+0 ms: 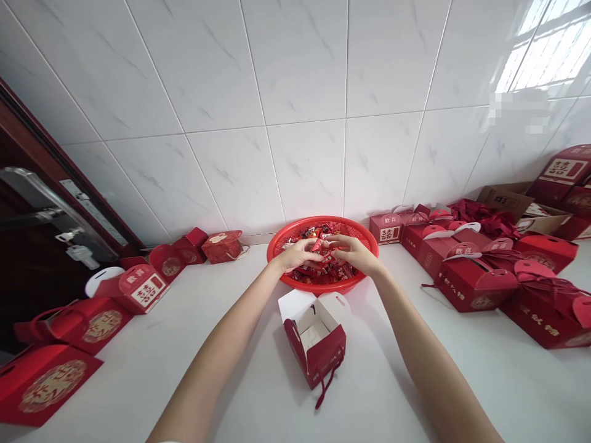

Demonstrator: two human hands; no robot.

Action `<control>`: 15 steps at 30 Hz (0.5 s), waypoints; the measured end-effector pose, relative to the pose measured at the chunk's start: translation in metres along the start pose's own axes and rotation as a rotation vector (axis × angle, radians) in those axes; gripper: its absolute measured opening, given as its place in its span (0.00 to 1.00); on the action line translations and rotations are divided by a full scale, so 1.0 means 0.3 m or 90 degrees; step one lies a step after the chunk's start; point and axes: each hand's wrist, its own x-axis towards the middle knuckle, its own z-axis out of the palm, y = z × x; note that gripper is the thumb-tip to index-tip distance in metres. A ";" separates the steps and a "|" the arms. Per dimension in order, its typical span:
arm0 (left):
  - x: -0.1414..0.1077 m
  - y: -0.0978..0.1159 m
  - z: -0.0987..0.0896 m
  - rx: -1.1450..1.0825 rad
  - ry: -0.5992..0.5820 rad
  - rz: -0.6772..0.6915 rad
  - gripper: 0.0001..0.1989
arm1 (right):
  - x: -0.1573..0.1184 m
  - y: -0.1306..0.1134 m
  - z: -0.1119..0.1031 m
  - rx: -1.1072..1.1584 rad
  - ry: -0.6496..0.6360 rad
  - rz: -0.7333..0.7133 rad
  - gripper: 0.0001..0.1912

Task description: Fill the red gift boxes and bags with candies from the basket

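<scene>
A red plastic basket (369,245) holds many wrapped candies (339,271), most of them red. Over the basket, my left hand (299,255) has its fingers closed round red wrapped candy (317,246). My right hand (353,252) meets it from the other side, its fingers bent against the wrappers; exactly what it grips is too small to tell. In front of the basket stands a dark red box (325,354) with its lid flaps up and its white inside bare. A dark red cord (327,387) hangs from its near side.
Red boxes (99,323) line the left side, by a dark door with a metal handle (32,184). More red boxes (480,280) and a cardboard carton (545,215) crowd the right. A tiled wall (305,160) rises behind the basket.
</scene>
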 end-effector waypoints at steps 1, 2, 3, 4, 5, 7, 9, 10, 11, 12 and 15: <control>0.003 -0.004 -0.002 -0.006 -0.002 0.004 0.26 | 0.001 0.002 -0.001 -0.001 -0.007 -0.004 0.18; 0.006 -0.009 -0.004 -0.012 0.000 0.009 0.27 | 0.004 0.004 -0.003 -0.001 -0.007 -0.006 0.17; 0.010 -0.013 -0.005 -0.017 0.004 0.015 0.28 | 0.006 0.008 -0.005 0.001 0.000 -0.006 0.15; 0.013 -0.018 -0.006 -0.022 0.010 0.020 0.29 | 0.009 0.012 -0.007 0.003 0.012 -0.005 0.14; 0.016 -0.021 -0.007 -0.025 0.014 0.022 0.28 | 0.012 0.017 -0.010 0.007 0.029 -0.005 0.12; 0.019 -0.024 -0.005 -0.023 0.018 0.010 0.25 | 0.016 0.024 -0.014 0.013 0.053 -0.011 0.09; 0.018 -0.024 -0.002 -0.024 0.020 -0.020 0.22 | 0.018 0.028 -0.015 0.018 0.055 -0.022 0.07; 0.017 -0.024 0.001 -0.026 0.022 -0.034 0.20 | 0.018 0.028 -0.014 0.021 0.053 -0.028 0.06; 0.015 -0.023 0.003 -0.030 0.023 -0.044 0.19 | 0.017 0.028 -0.013 0.026 0.054 -0.031 0.06; 0.014 -0.023 0.006 -0.035 0.021 -0.050 0.18 | 0.017 0.027 -0.013 0.033 0.059 -0.031 0.05; 0.012 -0.021 0.011 -0.044 0.015 -0.048 0.16 | 0.016 0.020 -0.009 0.071 0.093 -0.017 0.07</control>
